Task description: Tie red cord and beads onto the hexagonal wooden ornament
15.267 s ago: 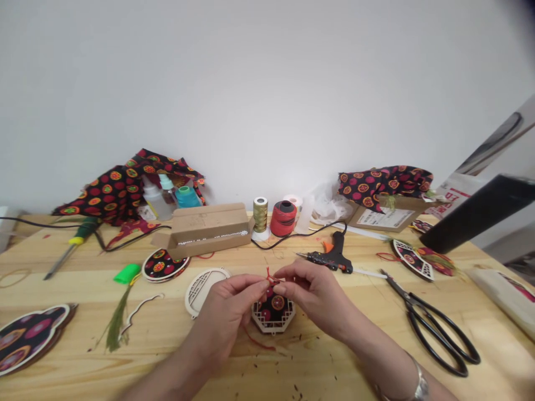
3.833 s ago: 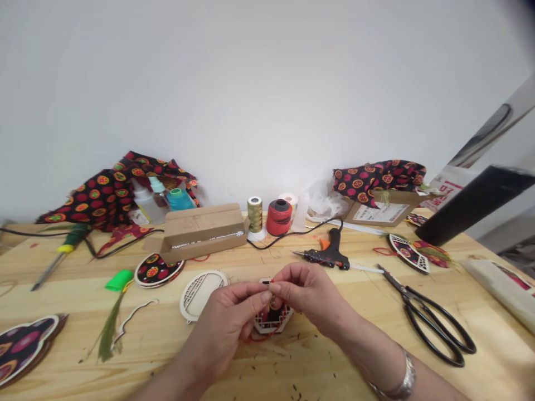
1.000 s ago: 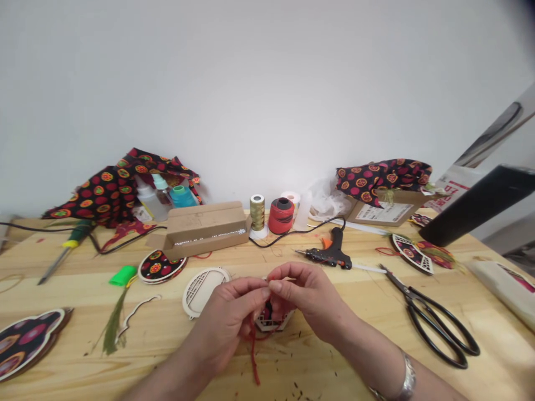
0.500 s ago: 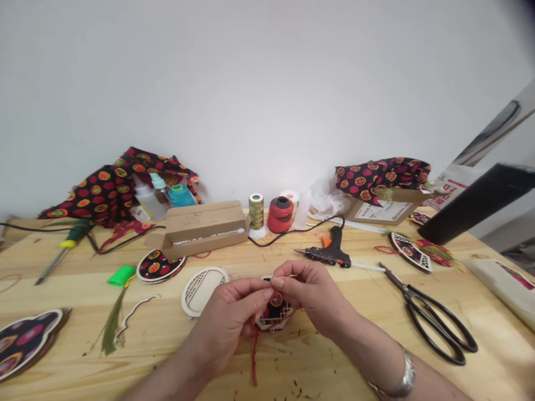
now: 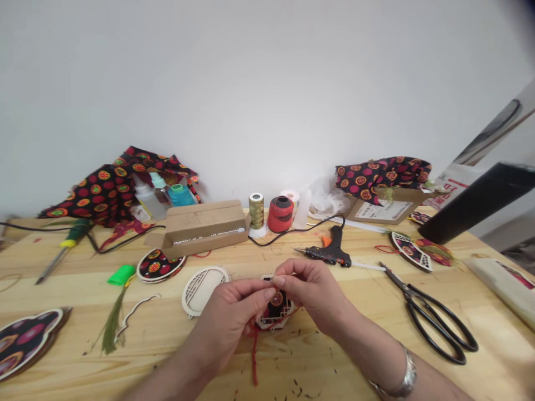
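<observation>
Both hands meet at the front middle of the table, over an eight-sided wooden ornament (image 5: pixel 276 317) with dark patterned fabric in its lattice frame. My left hand (image 5: pixel 234 312) is closed, thumb and forefinger pinched on a red cord (image 5: pixel 254 359) whose tail hangs down onto the table. My right hand (image 5: pixel 307 287) is closed too, its fingertips pinching the cord close to the left fingertips at the ornament's upper edge. A strand of the cord runs across the ornament's lower part toward the right hand. The exact spot between the fingertips is partly hidden.
A round wooden frame (image 5: pixel 204 292) lies left of the hands. Black scissors (image 5: pixel 434 317) and a glue gun (image 5: pixel 328 250) lie to the right. Behind are a cardboard box (image 5: pixel 204 225), a gold thread spool (image 5: pixel 256 211) and a red one (image 5: pixel 280 214). A screwdriver (image 5: pixel 62 253) is far left.
The two hands stay nearly in place, their fingertips still together, with a very slight shift of the right hand. Everything else on the table stays put.
</observation>
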Demonstrator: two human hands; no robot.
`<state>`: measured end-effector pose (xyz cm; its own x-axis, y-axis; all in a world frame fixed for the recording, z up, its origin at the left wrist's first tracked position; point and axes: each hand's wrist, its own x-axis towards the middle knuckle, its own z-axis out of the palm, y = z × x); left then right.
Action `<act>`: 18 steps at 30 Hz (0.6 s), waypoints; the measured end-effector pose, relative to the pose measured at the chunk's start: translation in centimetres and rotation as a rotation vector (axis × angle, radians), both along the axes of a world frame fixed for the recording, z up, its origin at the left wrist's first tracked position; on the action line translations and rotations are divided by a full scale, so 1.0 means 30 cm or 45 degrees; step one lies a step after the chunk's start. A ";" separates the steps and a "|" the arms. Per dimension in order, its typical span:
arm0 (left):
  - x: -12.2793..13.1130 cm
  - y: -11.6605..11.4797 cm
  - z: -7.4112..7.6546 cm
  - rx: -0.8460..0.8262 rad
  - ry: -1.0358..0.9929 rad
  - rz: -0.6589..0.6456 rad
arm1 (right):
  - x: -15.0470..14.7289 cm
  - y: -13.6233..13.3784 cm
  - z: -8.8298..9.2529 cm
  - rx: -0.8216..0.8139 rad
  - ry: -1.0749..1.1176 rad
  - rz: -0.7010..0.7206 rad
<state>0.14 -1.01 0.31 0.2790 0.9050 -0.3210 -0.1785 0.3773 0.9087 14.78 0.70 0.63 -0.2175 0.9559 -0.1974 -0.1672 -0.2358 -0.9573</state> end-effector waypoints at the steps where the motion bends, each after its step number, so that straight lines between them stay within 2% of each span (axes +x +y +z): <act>1: 0.000 -0.001 0.001 0.006 0.008 0.003 | 0.000 0.000 -0.001 0.004 -0.010 0.007; 8: 0.001 -0.005 0.003 -0.033 -0.070 0.030 | -0.002 0.000 0.004 -0.014 -0.033 0.044; 15: 0.004 0.001 0.011 -0.073 -0.169 0.061 | 0.000 0.003 -0.004 -0.069 -0.039 0.183; 18: 0.003 0.003 0.008 -0.090 -0.157 0.089 | 0.000 0.005 -0.009 -0.062 -0.012 0.157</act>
<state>0.24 -0.93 0.57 0.2572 0.9001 -0.3518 -0.3149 0.4222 0.8500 14.78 0.86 0.37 -0.3308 0.9112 -0.2457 -0.1249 -0.3004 -0.9456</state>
